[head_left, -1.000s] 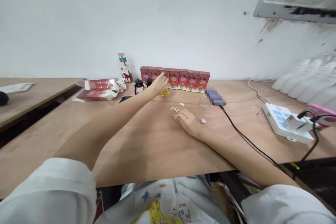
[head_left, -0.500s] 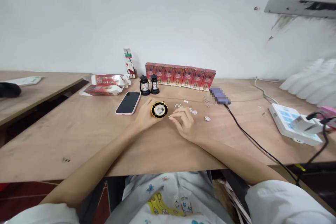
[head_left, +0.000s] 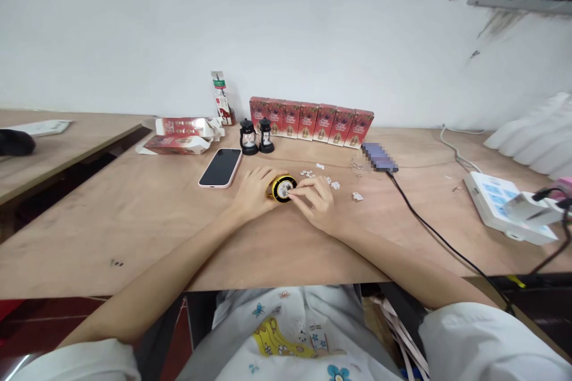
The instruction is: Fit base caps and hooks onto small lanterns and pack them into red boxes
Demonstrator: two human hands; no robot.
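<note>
A small round gold-and-black lantern (head_left: 281, 189) lies tipped on the wooden table (head_left: 134, 220), its base facing me. My left hand (head_left: 255, 190) is wrapped round its left side and holds it. Fingertips of my right hand (head_left: 315, 201) are pinched at the lantern's base; whatever is between them is too small to make out. Several small white pieces (head_left: 329, 181) are scattered just behind my right hand.
A pink-cased phone (head_left: 220, 167) lies left of my hands. Two small black lanterns (head_left: 256, 136) stand before a row of red boxes (head_left: 311, 120) by the wall. Flattened red cartons (head_left: 181, 135) are at the back left. A power bank (head_left: 379, 157) with black cable and a white power strip (head_left: 504, 207) sit to the right.
My left hand drew the gold lantern back from the red boxes to the table's middle and tipped it on its side. My right hand moved in and now pinches at its base.
</note>
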